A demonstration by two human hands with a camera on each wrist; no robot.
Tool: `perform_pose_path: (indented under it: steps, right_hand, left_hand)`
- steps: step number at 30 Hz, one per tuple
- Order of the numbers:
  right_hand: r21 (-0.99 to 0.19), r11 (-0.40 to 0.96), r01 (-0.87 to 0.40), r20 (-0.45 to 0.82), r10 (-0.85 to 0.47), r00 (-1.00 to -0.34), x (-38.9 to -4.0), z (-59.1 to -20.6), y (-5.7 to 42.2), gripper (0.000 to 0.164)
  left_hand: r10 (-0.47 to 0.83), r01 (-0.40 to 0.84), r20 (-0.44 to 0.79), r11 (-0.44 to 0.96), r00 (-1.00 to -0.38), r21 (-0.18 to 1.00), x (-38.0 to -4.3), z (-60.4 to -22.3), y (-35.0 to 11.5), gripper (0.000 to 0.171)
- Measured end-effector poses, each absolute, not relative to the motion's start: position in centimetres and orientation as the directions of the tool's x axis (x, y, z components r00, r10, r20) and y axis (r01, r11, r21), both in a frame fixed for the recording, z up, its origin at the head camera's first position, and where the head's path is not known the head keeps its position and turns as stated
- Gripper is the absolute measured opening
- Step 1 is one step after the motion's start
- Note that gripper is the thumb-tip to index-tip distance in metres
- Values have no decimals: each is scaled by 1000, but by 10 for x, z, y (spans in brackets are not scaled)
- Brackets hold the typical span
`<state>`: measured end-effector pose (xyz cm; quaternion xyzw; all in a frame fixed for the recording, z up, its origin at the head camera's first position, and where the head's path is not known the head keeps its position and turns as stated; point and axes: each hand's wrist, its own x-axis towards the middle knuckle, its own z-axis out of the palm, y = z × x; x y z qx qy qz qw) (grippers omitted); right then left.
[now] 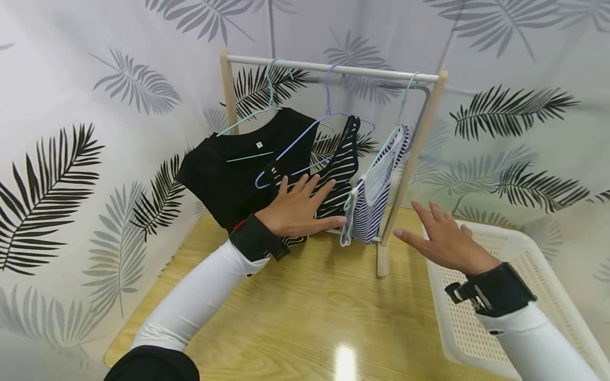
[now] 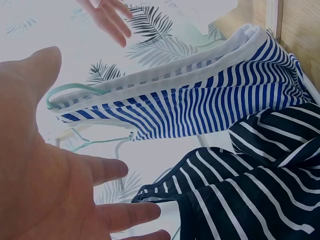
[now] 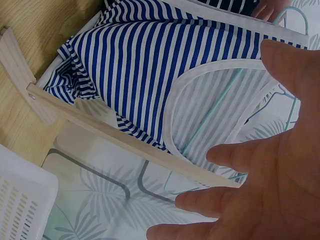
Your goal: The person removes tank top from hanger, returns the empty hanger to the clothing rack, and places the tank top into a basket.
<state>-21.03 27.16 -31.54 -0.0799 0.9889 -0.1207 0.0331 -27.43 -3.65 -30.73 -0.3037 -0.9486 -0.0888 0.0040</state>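
Note:
My left hand (image 1: pixel 299 209) is spread, palm away from the head camera, in front of the black-and-white striped tank top (image 1: pixel 340 177) on a purple hanger (image 1: pixel 329 95). Its fingers are straight and hold nothing. To the right, my right hand (image 1: pixel 448 241) is also spread and holds nothing, overlapping the white basket's near corner in the head view. Between the hands hangs a blue-and-white striped tank top (image 3: pixel 145 55) on a mint green hanger (image 1: pixel 402 103). A black short-sleeved top (image 1: pixel 248 169) hangs at the left on another mint hanger (image 1: pixel 270 84).
The clothes rack has a white bar (image 1: pixel 305 65) and wooden posts (image 1: pixel 414 159), and stands on a wooden table (image 1: pixel 305 312). A white perforated basket (image 1: pixel 538 264) sits at the right. Behind hangs a leaf-print curtain (image 1: pixel 138 84).

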Motion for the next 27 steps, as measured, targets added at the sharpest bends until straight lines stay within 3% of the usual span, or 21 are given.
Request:
perform_pose_path:
  steps: [7, 16, 23, 27]
  right_hand:
    - [-265, 954, -143, -42, -160, -986, -209, -315, 276, 94]
    - [-260, 952, -159, -16, -169, -986, -218, -301, 281, 98]
    - [-430, 870, -241, 55, -241, -969, -239, -287, 282, 104]
    - [-496, 852, -170, -23, -209, -978, -253, -276, 285, 111]
  left_hand:
    - [575, 581, 90, 792, -813, 187, -273, -306, -31, 89]
    - [517, 557, 215, 803, -829, 215, -271, -293, -10, 93]
    - [498, 556, 276, 808, -822, 195, -274, -279, 15, 97]
    - [497, 550, 260, 811, -828, 201, -275, -274, 32, 99]
